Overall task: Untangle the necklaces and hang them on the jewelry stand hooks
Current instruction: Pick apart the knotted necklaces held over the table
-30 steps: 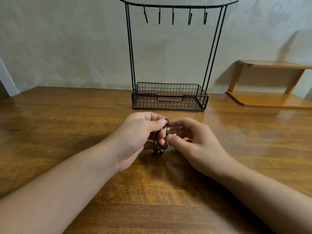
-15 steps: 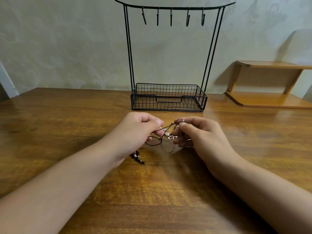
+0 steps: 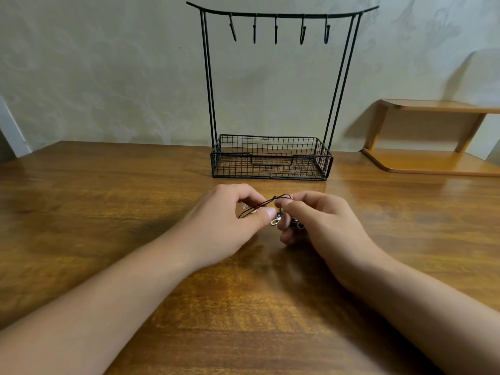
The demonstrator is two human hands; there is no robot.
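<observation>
A small tangle of necklaces (image 3: 270, 205), dark cord with a silver clasp and dark beads, is held between both hands just above the wooden table (image 3: 108, 212). My left hand (image 3: 230, 220) pinches the cord and clasp with thumb and forefinger. My right hand (image 3: 322, 220) pinches the other end, and dark beads show under its curled fingers. The black wire jewelry stand (image 3: 273, 158) stands behind the hands, with several bare hooks (image 3: 276, 31) on its top bar. Part of the tangle is hidden by the fingers.
The stand's base is a wire basket against the pale wall. A light wooden two-level shelf (image 3: 433, 161) sits on the table at the back right.
The hands have drawn closer together. The dark beads that hung under my left hand now sit under my right hand's fingers, and the cord is pulled shorter between the fingertips.
</observation>
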